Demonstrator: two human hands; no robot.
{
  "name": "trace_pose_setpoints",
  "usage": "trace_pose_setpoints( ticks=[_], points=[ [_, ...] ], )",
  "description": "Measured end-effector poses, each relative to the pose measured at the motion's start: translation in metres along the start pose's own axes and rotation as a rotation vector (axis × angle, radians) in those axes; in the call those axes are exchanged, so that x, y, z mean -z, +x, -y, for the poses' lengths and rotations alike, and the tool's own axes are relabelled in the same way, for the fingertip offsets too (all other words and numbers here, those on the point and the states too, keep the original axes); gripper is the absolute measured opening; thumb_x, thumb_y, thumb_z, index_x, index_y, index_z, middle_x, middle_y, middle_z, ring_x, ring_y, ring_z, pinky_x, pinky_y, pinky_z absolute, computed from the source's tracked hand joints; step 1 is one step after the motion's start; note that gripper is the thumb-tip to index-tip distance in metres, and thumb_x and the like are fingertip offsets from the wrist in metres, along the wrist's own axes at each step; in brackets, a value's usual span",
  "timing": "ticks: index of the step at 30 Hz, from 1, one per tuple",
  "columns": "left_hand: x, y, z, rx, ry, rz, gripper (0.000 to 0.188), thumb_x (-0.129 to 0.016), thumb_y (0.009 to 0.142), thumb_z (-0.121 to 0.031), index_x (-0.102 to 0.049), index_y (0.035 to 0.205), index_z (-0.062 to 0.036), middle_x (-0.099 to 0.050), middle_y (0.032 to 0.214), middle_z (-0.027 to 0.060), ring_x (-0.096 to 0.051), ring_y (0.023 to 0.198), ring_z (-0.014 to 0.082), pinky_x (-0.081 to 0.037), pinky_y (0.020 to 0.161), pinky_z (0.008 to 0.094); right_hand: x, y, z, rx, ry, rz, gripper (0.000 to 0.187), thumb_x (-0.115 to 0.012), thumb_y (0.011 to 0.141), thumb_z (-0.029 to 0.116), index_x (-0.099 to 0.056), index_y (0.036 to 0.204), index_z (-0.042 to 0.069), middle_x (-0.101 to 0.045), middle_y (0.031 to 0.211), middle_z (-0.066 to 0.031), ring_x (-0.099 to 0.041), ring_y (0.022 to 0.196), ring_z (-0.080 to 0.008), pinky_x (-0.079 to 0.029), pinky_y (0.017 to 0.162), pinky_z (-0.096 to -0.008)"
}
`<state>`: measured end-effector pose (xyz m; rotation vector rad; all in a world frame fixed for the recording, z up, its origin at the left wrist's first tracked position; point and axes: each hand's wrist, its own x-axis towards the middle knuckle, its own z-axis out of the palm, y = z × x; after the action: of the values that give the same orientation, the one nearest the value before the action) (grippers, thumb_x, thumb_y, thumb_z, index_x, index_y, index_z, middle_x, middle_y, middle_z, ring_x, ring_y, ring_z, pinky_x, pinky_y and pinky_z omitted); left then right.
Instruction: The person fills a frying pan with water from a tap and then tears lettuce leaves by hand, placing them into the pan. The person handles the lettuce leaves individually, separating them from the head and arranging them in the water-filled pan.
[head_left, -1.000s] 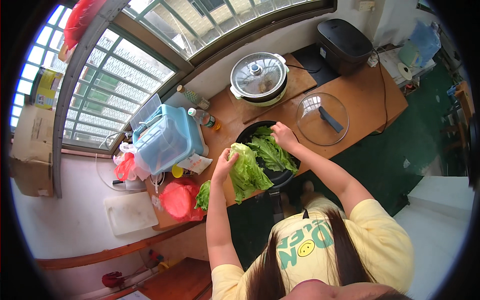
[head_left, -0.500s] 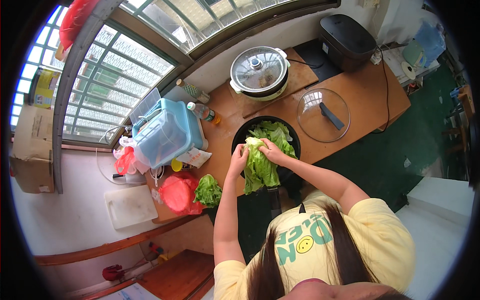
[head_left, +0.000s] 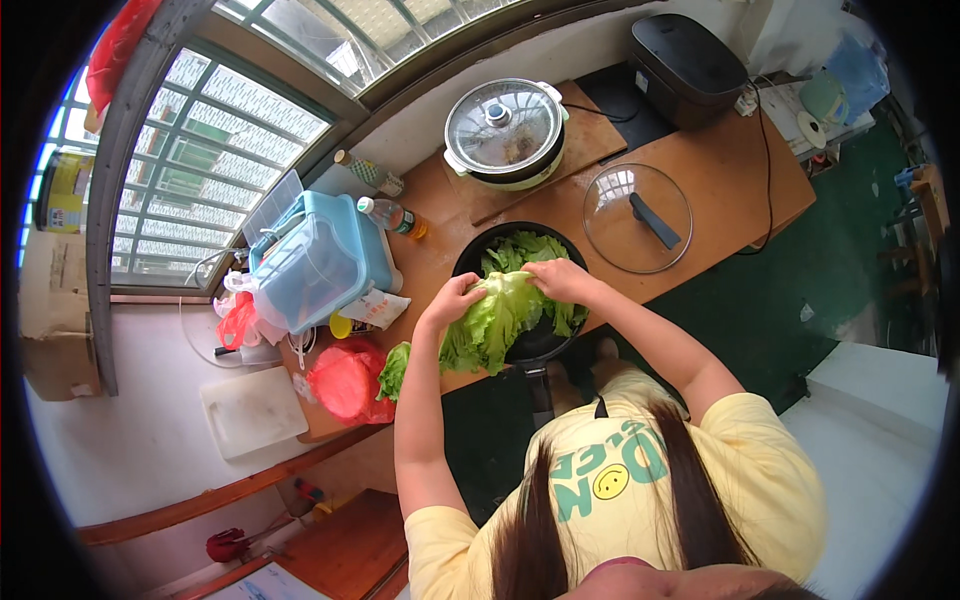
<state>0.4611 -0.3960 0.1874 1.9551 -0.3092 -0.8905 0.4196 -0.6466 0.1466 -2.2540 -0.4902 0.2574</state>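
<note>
A bunch of green lettuce leaves [head_left: 492, 325] is stretched between my two hands over the near left side of a black frying pan [head_left: 540, 346]. My left hand [head_left: 453, 302] pinches the left side of the pale upper edge. At the right end of that edge, my right hand [head_left: 562, 281] grips the leaves with bent fingers. More torn lettuce [head_left: 524, 250] lies inside the pan, partly covered by the held leaves. The pan's black handle [head_left: 540, 392] points toward me. Left of my left forearm, another piece of lettuce [head_left: 394, 373] rests beside a red plastic bag [head_left: 347, 382].
Right of the pan lies a glass lid [head_left: 610, 215] with a black handle. Behind the pan, a lidded electric pot [head_left: 506, 150] stands on a wooden board, near a black rice cooker [head_left: 690, 65]. A blue plastic bin [head_left: 325, 265], a bottle [head_left: 393, 217] and a white cutting board [head_left: 253, 411] are at left.
My hands have moved apart, the left one leftward. The lettuce between them has spread from a narrow bundle into a wider sheet. The whole view has shifted slightly.
</note>
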Motion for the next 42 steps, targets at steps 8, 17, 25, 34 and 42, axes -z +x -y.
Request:
trace_pose_setpoints(
  ticks=[8,17,25,34,42],
  points=[
    [0.04,-0.029,-0.018,0.058,-0.001,0.003,0.019,-0.059,0.085,-0.017,-0.059,0.095,0.0001,-0.057,0.08,-0.0011,-0.051,0.074,0.0058,-0.043,0.066,0.0233,0.013,0.002,-0.035,-0.169,0.199,0.14,0.037,-0.059,0.083,0.028,-0.054,0.114,0.007,-0.061,0.096,-0.0182,-0.059,0.09,-0.0334,-0.046,0.076,-0.0409],
    [-0.001,-0.021,-0.011,-0.138,-0.667,-0.138,0.012,-0.052,0.091,-0.01,-0.054,0.1,-0.0029,-0.058,0.092,-0.0001,-0.056,0.081,0.0056,-0.047,0.072,0.0203,-0.018,0.02,0.032,0.024,0.795,0.029,0.079,-0.074,0.073,0.035,-0.033,0.136,0.007,-0.041,0.132,-0.0119,-0.04,0.122,-0.0241,-0.035,0.1,-0.0342],
    [-0.002,-0.011,-0.006,-0.089,-0.299,-0.079,0.01,-0.052,0.091,-0.012,-0.055,0.094,-0.0031,-0.055,0.081,-0.0046,-0.05,0.073,0.0027,-0.042,0.066,0.0189,-0.009,0.022,0.019,-0.123,0.989,0.267,0.073,-0.079,0.066,0.026,-0.043,0.126,0.006,-0.051,0.119,-0.0079,-0.049,0.109,-0.0181,-0.04,0.092,-0.0312],
    [0.026,-0.012,-0.02,0.056,0.051,0.092,0.018,-0.057,0.088,-0.018,-0.058,0.09,-0.0001,-0.055,0.075,-0.0024,-0.05,0.07,0.006,-0.042,0.063,0.0236,0.031,0.004,0.011,-0.068,0.635,0.258,0.062,-0.078,0.064,0.027,-0.05,0.114,0.005,-0.058,0.104,-0.0093,-0.054,0.098,-0.0182,-0.042,0.086,-0.0304],
    [-0.046,0.038,0.034,-0.277,0.439,-0.723,0.04,-0.059,0.086,-0.03,-0.054,0.112,0.0002,-0.056,0.109,0.0153,-0.052,0.1,0.0281,-0.04,0.089,0.0388,0.013,-0.005,-0.02,-0.201,0.703,-0.031,0.064,-0.079,0.063,0.034,-0.05,0.112,0.004,-0.059,0.105,-0.0115,-0.056,0.098,-0.0212,-0.043,0.086,-0.0328]
  ],
)
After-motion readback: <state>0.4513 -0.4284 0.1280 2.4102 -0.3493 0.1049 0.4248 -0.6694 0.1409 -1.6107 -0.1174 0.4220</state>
